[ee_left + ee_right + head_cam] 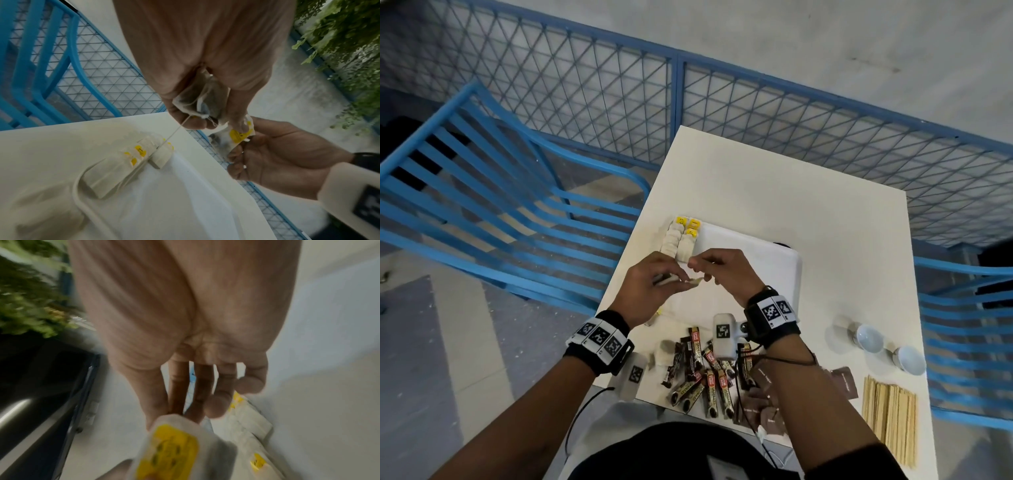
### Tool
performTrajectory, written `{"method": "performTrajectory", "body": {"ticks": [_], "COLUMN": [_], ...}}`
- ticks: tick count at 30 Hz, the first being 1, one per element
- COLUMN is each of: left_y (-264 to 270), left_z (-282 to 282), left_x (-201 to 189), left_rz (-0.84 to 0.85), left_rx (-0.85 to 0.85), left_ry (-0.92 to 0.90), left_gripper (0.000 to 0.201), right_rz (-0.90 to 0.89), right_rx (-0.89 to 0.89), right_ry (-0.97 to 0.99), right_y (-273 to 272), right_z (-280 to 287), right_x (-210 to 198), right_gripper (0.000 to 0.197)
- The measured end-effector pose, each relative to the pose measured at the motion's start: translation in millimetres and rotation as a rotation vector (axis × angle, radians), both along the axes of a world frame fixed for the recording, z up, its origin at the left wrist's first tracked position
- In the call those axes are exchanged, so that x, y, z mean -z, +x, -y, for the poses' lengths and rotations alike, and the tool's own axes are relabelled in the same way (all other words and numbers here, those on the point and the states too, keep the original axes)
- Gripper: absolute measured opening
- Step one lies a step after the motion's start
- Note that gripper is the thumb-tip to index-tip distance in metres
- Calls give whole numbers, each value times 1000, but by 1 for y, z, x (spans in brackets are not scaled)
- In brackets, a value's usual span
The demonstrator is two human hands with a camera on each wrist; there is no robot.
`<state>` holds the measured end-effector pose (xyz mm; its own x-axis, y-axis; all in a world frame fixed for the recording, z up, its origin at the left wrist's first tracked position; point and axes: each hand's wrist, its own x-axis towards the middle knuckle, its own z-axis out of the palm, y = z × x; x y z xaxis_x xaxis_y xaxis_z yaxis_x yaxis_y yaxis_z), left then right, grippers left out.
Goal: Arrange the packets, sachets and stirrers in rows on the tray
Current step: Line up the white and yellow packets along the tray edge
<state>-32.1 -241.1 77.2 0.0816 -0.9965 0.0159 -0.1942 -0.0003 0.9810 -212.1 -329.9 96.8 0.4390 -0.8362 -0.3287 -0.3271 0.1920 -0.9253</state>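
Over the white tray (774,253), my left hand (671,279) grips a crumpled tea bag (205,99) whose string hangs down. My right hand (700,265) pinches a second tea bag with a yellow tag (236,136), and a left fingertip touches it as well. That bag (172,449) shows blurred in the right wrist view. Several tea bags (681,240) lie in two short rows at the tray's far left corner. Coffee sachets (702,373) are piled at the table's near edge. Brown packets (842,377) and wooden stirrers (890,418) lie to their right.
Two small white cups (869,337) (911,359) stand right of the tray. Blue slatted chairs (482,205) flank the white table (756,178), with a blue mesh fence (678,102) behind. Loose tea bags (664,356) lie left of the sachets.
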Motion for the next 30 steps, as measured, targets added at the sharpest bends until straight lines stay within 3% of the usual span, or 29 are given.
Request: {"method": "performTrajectory", "body": {"ticks": [5, 9, 13, 16, 18, 22, 27, 30], "left_y": [-4, -8, -10, -8, -6, -2, 6, 13], "left_z": [-1, 1, 4, 8, 11, 16, 19, 19], "left_x": [-2, 1, 2, 5, 8, 13, 18, 25], "left_rz": [-65, -153, -141, -169, -182, -230, -306, -321], "left_rx": [2, -2, -146, -205, -236, -275, -290, -305], "left_ry": [-17, 68, 145, 210, 248, 299, 385, 422], "left_gripper": [9, 7, 10, 9, 9, 12, 16, 13], "right_rz": [-82, -123, -158, -56, 22, -52, -91, -111], "right_rx": [-174, -220, -91, 33, 26, -26, 46, 125], "right_ry": [258, 338, 162, -27, -95, -319, -311, -211], "right_y": [1, 3, 2, 3, 5, 12, 21, 23], "right_z": [3, 0, 1, 3, -1, -9, -6, 6], "right_x": [13, 18, 20, 19, 17, 26, 43, 53], "right_gripper": [15, 17, 16, 23, 19, 7, 5, 4]}}
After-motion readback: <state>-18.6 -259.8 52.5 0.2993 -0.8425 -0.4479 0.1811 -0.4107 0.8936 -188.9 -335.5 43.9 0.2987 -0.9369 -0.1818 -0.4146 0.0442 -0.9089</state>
